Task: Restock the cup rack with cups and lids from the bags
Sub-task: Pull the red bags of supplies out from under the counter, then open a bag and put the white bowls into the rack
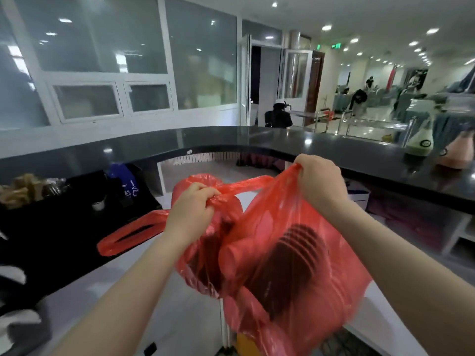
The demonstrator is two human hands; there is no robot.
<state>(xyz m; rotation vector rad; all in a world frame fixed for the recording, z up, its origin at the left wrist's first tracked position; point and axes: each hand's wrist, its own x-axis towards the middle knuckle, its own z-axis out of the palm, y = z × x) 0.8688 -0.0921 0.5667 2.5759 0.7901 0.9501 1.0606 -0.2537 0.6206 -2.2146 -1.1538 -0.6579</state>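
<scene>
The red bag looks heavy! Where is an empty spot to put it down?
The left hand and right hand both grip the red bag. The pale lower counter under it looks bare. The dark upper counter is free from its middle leftward, but crowded at its right end by two bottles. The black shelf at left holds clutter.
</scene>
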